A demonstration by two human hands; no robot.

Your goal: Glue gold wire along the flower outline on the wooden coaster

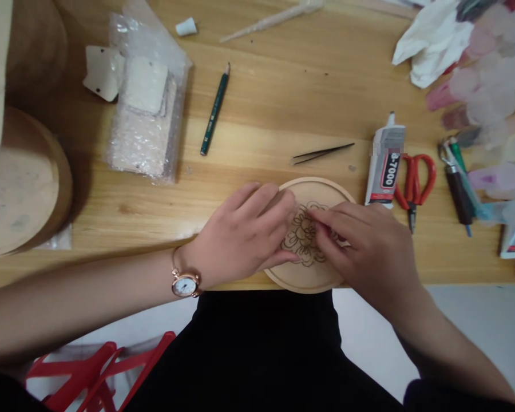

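A round wooden plate [286, 278] lies at the table's near edge, with a flower outline [304, 233] in thin dark lines on its face. My left hand [251, 232], a watch on its wrist, rests over the plate's left side. Its fingers are bent and the thumb stands apart along the lower petals. Over the flower's right side, my right hand [364, 243] has thumb and forefinger pinched close to the outline. Whatever is between those fingertips is too small to make out. Black tweezers [323, 153] lie just beyond the plate.
Right of the plate are a glue tube [385, 166], red-handled pliers [414, 180], pen-like tools [457, 186], small jars [489, 91] and a crumpled tissue [433, 40]. Leftward lie a pencil [215, 109], a bubble-wrap pack [141, 126] and a round wooden piece [21, 183]. A pipette [270, 22] lies farther back.
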